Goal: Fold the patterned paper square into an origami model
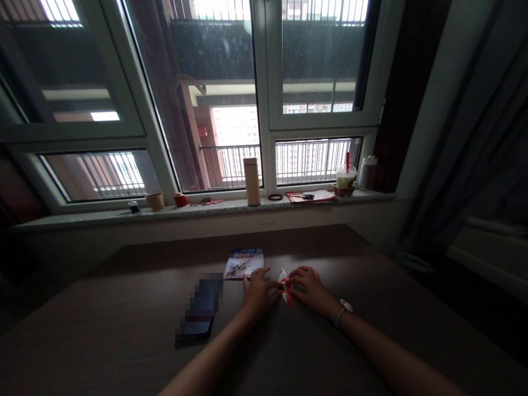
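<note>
Between my two hands is a small folded piece of paper [288, 297], white and red with a bit of green, its pointed ends showing above and below my fingers. My left hand [260, 292] pinches its left side with thumb and forefinger. From the other side, my right hand [308, 285] is closed on the paper's right edge, with a bracelet on that wrist. Just beyond my left hand lies a blue printed booklet or packet [244, 263]. A dark phone-like object [202, 308], blurred out by pixels, rests left of my left forearm.
The brown table [136, 291] reaches toward a stone windowsill [198, 210]. On the sill stand a tan bottle [252, 182], a paper cup [155, 202], a red spool-like item [180, 199], papers [322, 196] with scissors [307, 197], and a drink cup with a straw [345, 176].
</note>
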### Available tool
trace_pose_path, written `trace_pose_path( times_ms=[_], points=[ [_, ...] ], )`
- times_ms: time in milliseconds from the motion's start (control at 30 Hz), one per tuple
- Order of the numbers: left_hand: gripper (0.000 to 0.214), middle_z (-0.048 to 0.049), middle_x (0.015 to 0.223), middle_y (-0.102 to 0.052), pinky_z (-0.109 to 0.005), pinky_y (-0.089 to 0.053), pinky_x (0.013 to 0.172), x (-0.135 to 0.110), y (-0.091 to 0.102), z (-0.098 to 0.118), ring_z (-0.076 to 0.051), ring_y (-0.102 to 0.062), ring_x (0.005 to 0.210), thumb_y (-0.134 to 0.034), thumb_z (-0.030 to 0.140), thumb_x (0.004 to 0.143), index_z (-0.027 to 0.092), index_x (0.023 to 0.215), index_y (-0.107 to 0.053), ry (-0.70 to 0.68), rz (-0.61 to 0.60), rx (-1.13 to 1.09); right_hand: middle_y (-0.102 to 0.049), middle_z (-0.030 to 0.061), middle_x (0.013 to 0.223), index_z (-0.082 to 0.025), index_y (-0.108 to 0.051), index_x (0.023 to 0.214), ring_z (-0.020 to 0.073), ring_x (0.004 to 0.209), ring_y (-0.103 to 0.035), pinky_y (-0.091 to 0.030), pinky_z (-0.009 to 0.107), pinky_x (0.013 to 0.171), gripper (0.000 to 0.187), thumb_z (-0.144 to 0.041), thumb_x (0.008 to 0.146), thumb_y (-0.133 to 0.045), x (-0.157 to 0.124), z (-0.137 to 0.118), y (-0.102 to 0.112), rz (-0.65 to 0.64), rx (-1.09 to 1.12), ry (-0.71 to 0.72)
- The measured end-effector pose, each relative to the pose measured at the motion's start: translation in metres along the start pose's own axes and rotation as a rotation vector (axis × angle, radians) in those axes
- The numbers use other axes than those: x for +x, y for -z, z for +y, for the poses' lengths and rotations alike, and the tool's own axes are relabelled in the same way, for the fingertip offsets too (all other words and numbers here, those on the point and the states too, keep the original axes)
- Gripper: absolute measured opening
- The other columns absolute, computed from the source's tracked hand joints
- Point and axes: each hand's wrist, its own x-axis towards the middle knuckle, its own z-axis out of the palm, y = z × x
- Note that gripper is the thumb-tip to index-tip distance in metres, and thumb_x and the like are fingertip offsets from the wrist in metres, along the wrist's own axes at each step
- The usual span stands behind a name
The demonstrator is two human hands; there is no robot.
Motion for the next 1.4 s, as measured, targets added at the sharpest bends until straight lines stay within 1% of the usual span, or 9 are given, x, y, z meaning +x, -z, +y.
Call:
trace_pose_path(
  times_ms=[167, 267, 333, 433, 533, 633, 700, 1000, 1400],
  points=[
    [0.021, -0.0063, 0.140, -0.050, -0.071, -0.008, 0.108, -0.002, -0.003, 0.000, -0.036, -0.035, 0.135, -0.068, 0.046, 0.081, 0.040, 0.100, -0.075, 0.023, 0.037, 0.018, -0.064, 0.0026, 0.113, -0.030, -0.073, 0.097, 0.0276, 0.126, -0.040, -0.010, 0.057, 0.113, 0.020, -0.043, 0.086, -0.061, -0.001, -0.004, 0.004, -0.010, -0.016, 0.008],
    [0.024, -0.0064, 0.141, -0.049, -0.070, -0.005, 0.109, -0.003, -0.003, 0.000, -0.035, -0.033, 0.136, -0.068, 0.052, 0.080, 0.041, 0.101, -0.074, 0.034, 0.044, 0.046, -0.063, 0.0024, 0.109, -0.031, -0.074, 0.095, 0.0247, 0.122, -0.043, -0.014, 0.054, 0.114, 0.018, -0.042, 0.087, -0.061, -0.001, -0.005, 0.006, -0.028, -0.022, 0.046],
    [0.025, -0.0054, 0.143, -0.048, -0.070, -0.004, 0.108, -0.003, -0.001, 0.000, -0.035, -0.031, 0.137, -0.067, 0.053, 0.080, 0.043, 0.102, -0.074, 0.051, 0.013, 0.056, -0.063, 0.0024, 0.107, -0.032, -0.074, 0.094, 0.0225, 0.117, -0.047, -0.017, 0.052, 0.114, 0.019, -0.042, 0.089, -0.058, -0.002, -0.005, 0.009, -0.037, -0.033, 0.061],
    [0.027, -0.0032, 0.148, -0.042, -0.072, -0.004, 0.107, -0.002, 0.004, 0.001, -0.037, -0.026, 0.140, -0.065, 0.055, 0.082, 0.045, 0.106, -0.071, 0.100, -0.073, 0.053, -0.060, 0.0041, 0.111, -0.036, -0.070, 0.109, 0.0221, 0.115, -0.049, -0.015, 0.055, 0.114, 0.027, -0.045, 0.093, -0.051, -0.005, -0.005, 0.012, -0.021, -0.103, 0.041],
    [0.029, -0.0006, 0.151, -0.038, -0.072, -0.001, 0.107, -0.002, 0.007, 0.001, -0.038, -0.021, 0.142, -0.063, 0.057, 0.082, 0.048, 0.108, -0.070, 0.102, -0.077, 0.079, -0.052, 0.0069, 0.130, -0.044, -0.054, 0.130, 0.0276, 0.128, -0.040, -0.014, 0.062, 0.112, 0.040, -0.056, 0.093, -0.043, -0.008, -0.006, 0.013, -0.078, -0.192, -0.014],
    [0.028, 0.0007, 0.152, -0.038, -0.072, -0.002, 0.107, -0.003, 0.008, 0.001, -0.038, -0.021, 0.142, -0.061, 0.058, 0.083, 0.050, 0.108, -0.069, 0.101, -0.083, 0.100, -0.037, 0.0044, 0.149, -0.049, -0.046, 0.134, 0.0329, 0.140, -0.024, -0.008, 0.068, 0.110, 0.044, -0.062, 0.093, -0.034, -0.010, -0.005, 0.011, -0.141, -0.270, -0.053],
    [0.029, 0.0015, 0.152, -0.038, -0.073, -0.002, 0.107, -0.003, 0.009, 0.002, -0.039, -0.021, 0.142, -0.059, 0.060, 0.083, 0.050, 0.109, -0.068, 0.107, -0.104, 0.102, -0.033, 0.0026, 0.152, -0.052, -0.043, 0.135, 0.0340, 0.142, -0.020, -0.007, 0.069, 0.110, 0.046, -0.065, 0.093, -0.030, -0.010, -0.004, 0.010, -0.156, -0.296, -0.078],
    [0.032, 0.0024, 0.152, -0.037, -0.071, -0.001, 0.108, -0.003, 0.011, 0.002, -0.038, -0.019, 0.143, -0.059, 0.059, 0.083, 0.050, 0.113, -0.067, 0.106, -0.117, 0.107, -0.035, 0.0014, 0.152, -0.054, -0.044, 0.133, 0.0345, 0.141, -0.024, -0.012, 0.069, 0.109, 0.043, -0.064, 0.094, -0.029, -0.004, 0.004, 0.011, -0.129, -0.310, -0.196],
    [0.030, 0.0005, 0.150, -0.041, -0.072, -0.002, 0.107, -0.004, 0.009, 0.000, -0.037, -0.021, 0.143, -0.060, 0.059, 0.082, 0.052, 0.110, -0.067, 0.091, -0.087, 0.099, -0.037, 0.0040, 0.151, -0.052, -0.045, 0.133, 0.0334, 0.140, -0.027, -0.015, 0.068, 0.108, 0.044, -0.063, 0.094, -0.030, -0.005, 0.004, 0.009, -0.068, -0.329, -0.231]
  ],
)
